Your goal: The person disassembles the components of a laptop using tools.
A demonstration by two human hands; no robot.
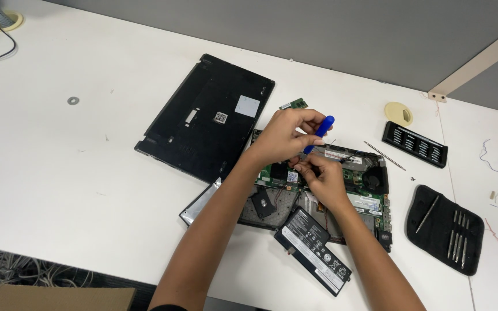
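While the left hand [283, 135] pinches the blue screwdriver [319, 133] w/ fingers [317, 141] closed on its handle, tip angled down, the right hand [324, 178] rests just below, fingers curled at the opened laptop [364, 184]; grip there unclear. Battery [312, 250] lies nearby on surface [87, 184].

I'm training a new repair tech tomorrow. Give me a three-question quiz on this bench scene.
1. True or false: the left hand holds a blue-handled screwdriver over the opened laptop.
2. Which lies nearest the table's front edge? A) black bottom cover B) battery pack C) bit holder
3. What sits at far right, holding slim metal tools?

Key
1. True; the right hand works just below it on the board.
2. B
3. A black fabric tool pouch, lying open.
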